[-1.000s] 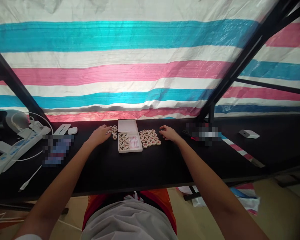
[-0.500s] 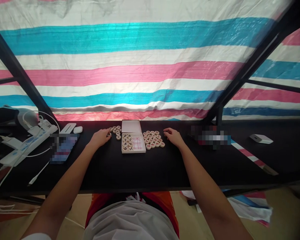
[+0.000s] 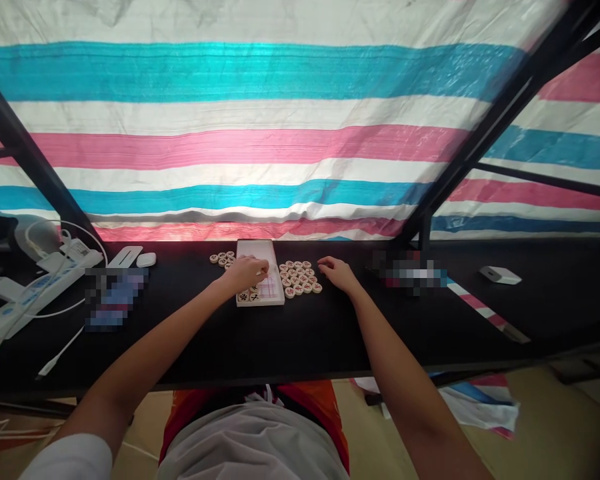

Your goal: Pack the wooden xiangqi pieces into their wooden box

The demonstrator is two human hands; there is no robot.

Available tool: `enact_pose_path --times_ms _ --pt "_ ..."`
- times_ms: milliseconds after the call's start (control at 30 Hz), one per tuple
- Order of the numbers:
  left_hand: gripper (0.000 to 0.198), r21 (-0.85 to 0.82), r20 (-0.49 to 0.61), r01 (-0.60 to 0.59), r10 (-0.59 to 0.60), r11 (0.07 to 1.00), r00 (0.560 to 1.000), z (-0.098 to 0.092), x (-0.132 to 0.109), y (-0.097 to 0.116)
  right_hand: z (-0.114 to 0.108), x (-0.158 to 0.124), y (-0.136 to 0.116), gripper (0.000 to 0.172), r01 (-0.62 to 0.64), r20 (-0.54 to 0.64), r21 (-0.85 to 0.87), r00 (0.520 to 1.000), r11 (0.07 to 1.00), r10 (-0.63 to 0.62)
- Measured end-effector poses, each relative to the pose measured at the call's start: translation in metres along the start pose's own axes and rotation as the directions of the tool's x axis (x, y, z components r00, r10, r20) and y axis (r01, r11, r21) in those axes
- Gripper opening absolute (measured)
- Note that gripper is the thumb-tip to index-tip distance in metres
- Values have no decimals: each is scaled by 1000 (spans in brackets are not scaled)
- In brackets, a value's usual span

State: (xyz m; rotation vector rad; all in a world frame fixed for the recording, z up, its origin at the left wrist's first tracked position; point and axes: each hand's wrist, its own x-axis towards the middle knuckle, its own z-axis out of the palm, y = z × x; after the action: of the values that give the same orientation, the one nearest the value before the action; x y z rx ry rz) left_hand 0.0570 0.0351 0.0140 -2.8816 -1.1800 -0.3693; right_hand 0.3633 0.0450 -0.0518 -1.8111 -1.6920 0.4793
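A small white box (image 3: 275, 292) with a pink grid inside lies open on the black table (image 3: 280, 340), its lid (image 3: 254, 250) behind it. Several round wooden chess pieces sit in the box. My left hand (image 3: 246, 272) hovers over the box's left half, its fingers curled; what they hold is hidden. A small group of pieces (image 3: 222, 258) lies to the left of the box. My right hand (image 3: 336, 272) rests on the table just right of a larger group of pieces (image 3: 298, 277), fingers bent and slightly apart.
At the far left lie a white power strip (image 3: 25, 293), cables and a white mouse (image 3: 145, 260). Blurred items sit at left (image 3: 113, 298) and right (image 3: 410, 275). A small white box (image 3: 500, 275) is at far right. A striped tarp hangs behind black frame bars.
My left hand has moved right, from the small group of pieces to over the box. My right hand has stayed beside the larger group.
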Motion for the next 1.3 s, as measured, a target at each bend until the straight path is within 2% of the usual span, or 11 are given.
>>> enact_pose_path --times_ms 100,200,333,467,533,633,733,867,967,1100,1300 --pt "19 189 74 -59 46 980 996 8 9 3 0 2 2 24 10 9 -6 1000 1000 -10" --pt "24 231 54 -57 46 971 998 10 7 1 0 2 3 24 20 16 -12 1000 1000 -20" --pt "28 203 -3 5 -5 979 1000 0 -3 -14 0 2 3 24 24 9 -10 1000 1000 -24" --pt "29 121 -97 225 -214 967 972 -8 -27 -50 0 0 2 24 22 19 -9 1000 1000 -22" --pt "30 34 -67 284 -282 958 957 -6 -41 -67 -1 -1 0 24 14 21 -17 1000 1000 -14" --pt "30 -56 -31 287 -289 956 957 2 -55 -80 -3 -2 -2 24 8 17 -33 1000 999 -8" --pt "30 -68 -25 251 -254 965 967 6 -57 -79 -3 -1 -3 24 15 27 -29 1000 999 -14" --pt "28 81 -7 197 -197 977 980 -2 -56 -67 -2 1 -1 23 18 29 -16 999 1000 -17" --pt "29 140 47 203 -211 969 976 -9 -57 -60 -1 3 1 22 32 23 -22 999 999 -31" --pt "35 114 108 214 -226 970 968 -10 -56 -56 0 4 3 22 36 9 -21 999 999 -36" --pt "31 19 159 241 -241 970 957 -8 -55 -55 0 3 4 23 25 25 -31 999 999 -24"
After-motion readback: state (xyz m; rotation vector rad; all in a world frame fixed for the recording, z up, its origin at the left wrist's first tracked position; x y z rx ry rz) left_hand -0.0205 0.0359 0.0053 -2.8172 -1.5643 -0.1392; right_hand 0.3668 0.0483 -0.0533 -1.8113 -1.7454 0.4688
